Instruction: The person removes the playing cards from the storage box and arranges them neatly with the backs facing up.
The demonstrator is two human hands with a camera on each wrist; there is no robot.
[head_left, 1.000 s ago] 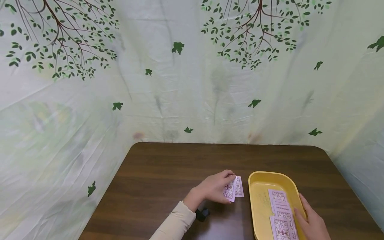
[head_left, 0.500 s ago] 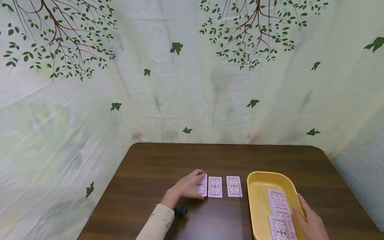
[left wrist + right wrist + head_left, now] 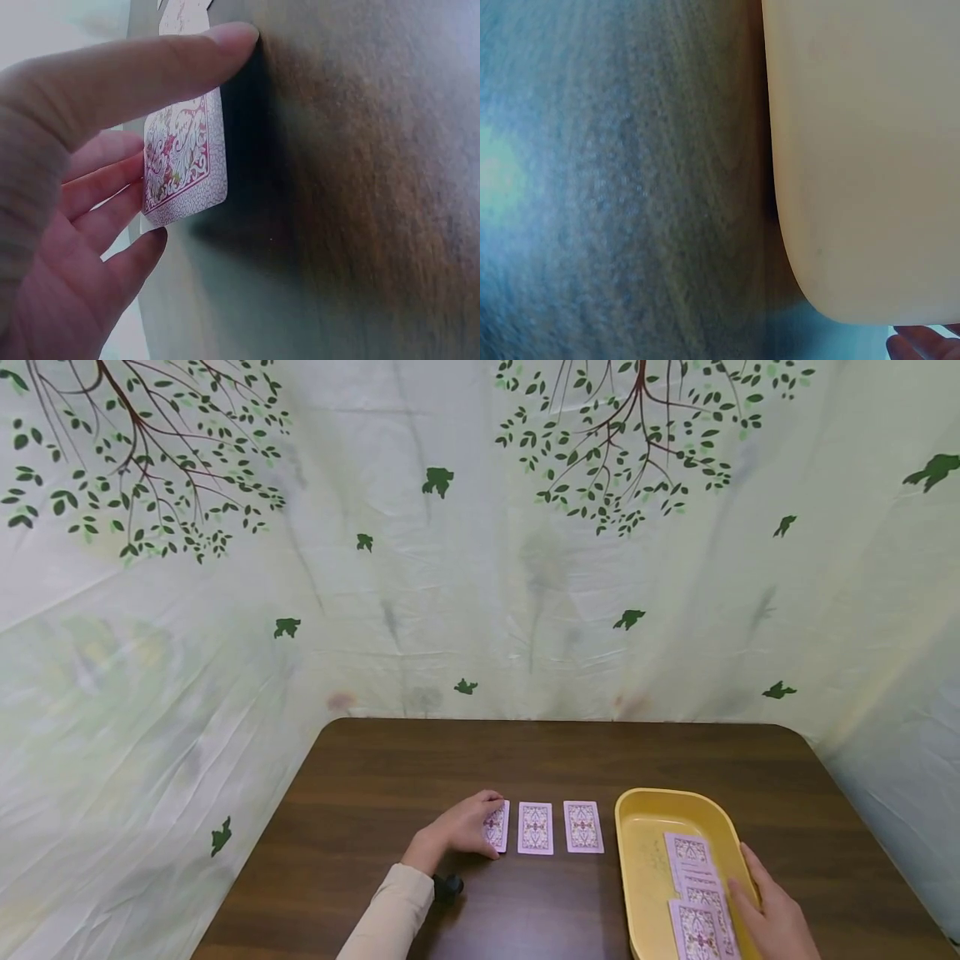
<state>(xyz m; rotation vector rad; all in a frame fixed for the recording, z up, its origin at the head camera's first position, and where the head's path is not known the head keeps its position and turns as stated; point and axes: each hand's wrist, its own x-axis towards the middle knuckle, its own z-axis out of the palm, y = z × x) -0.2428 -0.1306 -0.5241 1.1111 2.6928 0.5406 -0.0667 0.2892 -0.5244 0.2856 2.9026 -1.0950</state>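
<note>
My left hand (image 3: 459, 827) pinches a playing card (image 3: 497, 827) with a white and purplish-red patterned back, at the left end of a row. In the left wrist view the thumb crosses above this card (image 3: 187, 161), and fingers meet its other edge. To its right lie a middle card (image 3: 536, 828) and a right card (image 3: 583, 827), flat and pattern side up. My right hand (image 3: 777, 910) grips the right rim of a yellow tray (image 3: 633, 877), thumb inside the rim. Only its fingertips show at the lower corner of the right wrist view, beside the tray's pale outer wall (image 3: 870, 172).
Several more patterned cards (image 3: 697, 927) overlap inside the tray along its right side. The brown wooden table (image 3: 390, 760) ends at a hanging cloth (image 3: 420, 585) printed with branches and birds. A black device (image 3: 447, 888) sits at the left wrist.
My left hand has drawn cards leftward from beside the tray, leaving two spaced out on the table. It then moved slightly further left with the third. The right hand stays at the tray.
</note>
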